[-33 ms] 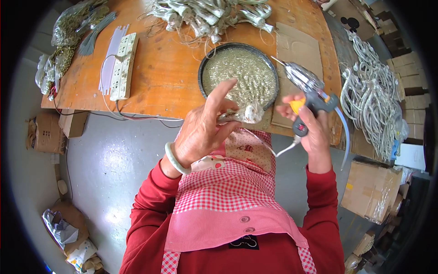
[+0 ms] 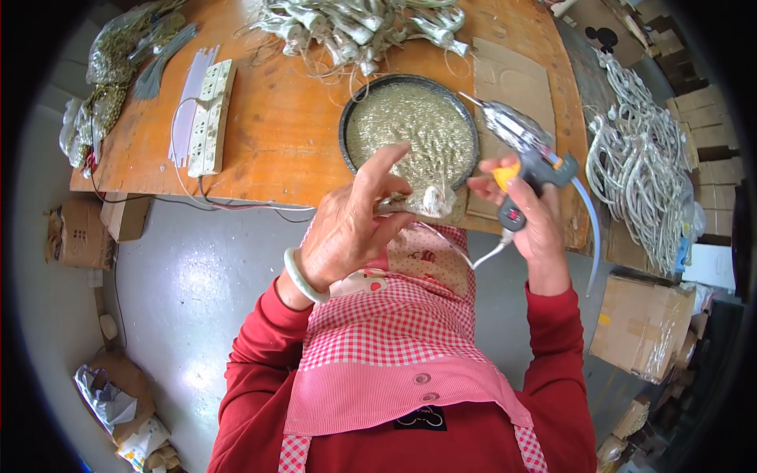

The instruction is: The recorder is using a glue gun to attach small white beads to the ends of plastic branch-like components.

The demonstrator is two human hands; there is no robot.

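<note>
Fingers (image 2: 410,206) near glitter-filled round pan (image 2: 352,110)

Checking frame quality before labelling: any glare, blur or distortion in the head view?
Head view: strong fisheye, table edges bow and a black vignette rings the frame; daylight glare patches on the grey floor; the left hand with its small glittery piece and the right hand on the glue gun look sharp; rim detail is squeezed and soft.

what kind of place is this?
Likely a small craft or assembly workshop. A wooden workbench carries piles of silvery ornaments and a round tray of glitter; the right hand holds a glue gun, and cardboard boxes stand on the concrete floor.
</note>
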